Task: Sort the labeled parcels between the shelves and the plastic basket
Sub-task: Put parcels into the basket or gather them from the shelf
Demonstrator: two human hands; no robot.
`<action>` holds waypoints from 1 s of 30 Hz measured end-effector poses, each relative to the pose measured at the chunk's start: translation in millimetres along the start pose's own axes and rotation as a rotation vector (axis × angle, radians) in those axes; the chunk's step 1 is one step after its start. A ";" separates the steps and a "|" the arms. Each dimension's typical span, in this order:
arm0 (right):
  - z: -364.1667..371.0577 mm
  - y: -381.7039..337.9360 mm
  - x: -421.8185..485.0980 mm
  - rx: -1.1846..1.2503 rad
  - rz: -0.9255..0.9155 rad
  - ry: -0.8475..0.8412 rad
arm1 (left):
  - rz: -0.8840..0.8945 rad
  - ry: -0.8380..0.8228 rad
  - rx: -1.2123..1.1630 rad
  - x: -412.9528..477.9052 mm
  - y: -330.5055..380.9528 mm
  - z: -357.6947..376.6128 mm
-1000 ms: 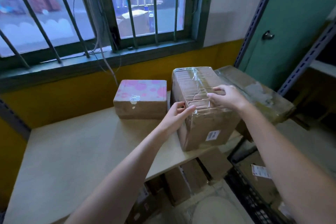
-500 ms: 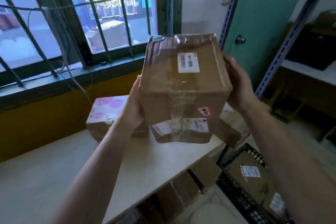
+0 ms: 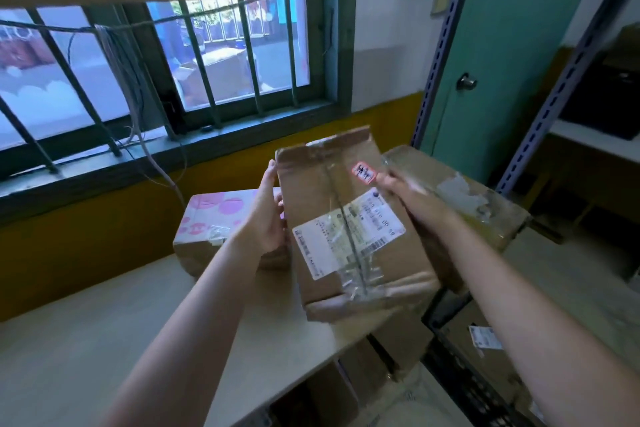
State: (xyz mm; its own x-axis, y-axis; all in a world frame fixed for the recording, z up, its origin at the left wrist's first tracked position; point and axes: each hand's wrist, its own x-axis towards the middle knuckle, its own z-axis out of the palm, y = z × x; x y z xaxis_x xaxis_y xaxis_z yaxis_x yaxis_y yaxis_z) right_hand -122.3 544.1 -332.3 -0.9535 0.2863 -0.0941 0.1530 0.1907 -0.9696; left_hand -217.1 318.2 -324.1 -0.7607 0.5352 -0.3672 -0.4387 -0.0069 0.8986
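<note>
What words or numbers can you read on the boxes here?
Nothing reads clearly.
Big white shipping label on the taped brown cardboard parcel, held by left hand and right hand: print and barcode, too blurred.
Small red-edged sticker on that parcel: marks too blurred.
White label on the brown parcel in the black plastic basket: too small.
Pink-spotted cardboard box: no text visible.

Brown parcel [image 3: 349,225] w/ white label [image 3: 346,232]; pink-spotted box [image 3: 214,215]; black basket [image 3: 460,367].
</note>
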 end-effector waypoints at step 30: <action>-18.1 155.4 -263.3 0.010 0.022 0.229 | 0.329 -0.046 0.306 -155.3 -219.7 115.0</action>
State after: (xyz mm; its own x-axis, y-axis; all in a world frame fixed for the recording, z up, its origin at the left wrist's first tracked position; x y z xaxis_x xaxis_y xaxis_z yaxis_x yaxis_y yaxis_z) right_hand 157.2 515.4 -454.1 -0.8660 0.4961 -0.0624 0.1691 0.1730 -0.9703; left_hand 52.5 333.8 -436.9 -0.8108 0.5835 -0.0457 -0.0108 0.0632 0.9979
